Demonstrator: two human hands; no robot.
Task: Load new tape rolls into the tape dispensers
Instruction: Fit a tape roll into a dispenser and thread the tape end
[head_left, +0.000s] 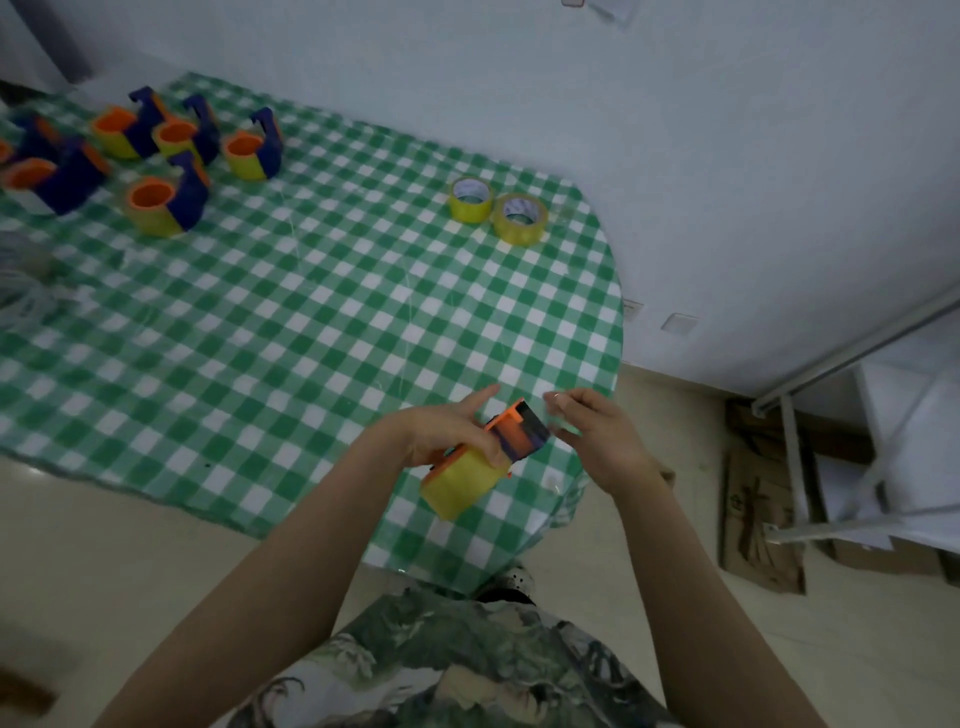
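Step in hand, by my reading: threading the tape's free end over the cutter of the dispenser (519, 434). Your left hand (447, 434) grips the dispenser from above, fingers wrapped over its orange-and-blue body, index finger sticking out straight. The yellow roll (460, 483) sits on the hub at the lower end, toward you. Your right hand (602, 441) is just beside the cutter end, fingers curled, thumb and forefinger drawn together as if pinching clear film. The film is too faint to confirm, so I cannot tell whether that hand holds anything. To do this well: keep the left grip firm on the body and off the roll's face, so the roll can turn. Draw the end straight out along the dispenser's line, not sideways, so it lies flat without creasing. Keep fingertips clear of the teeth, press the end onto the cutter edge, and leave a short tab. Position: the dispenser is held over the near right corner of the checked cloth (311, 312), between both hands, left on it, right at its far tip. Two spare rolls (470, 200) stand touching each other near the far right edge, well apart from your hands. Loaded dispensers (249, 153) are grouped at far left.
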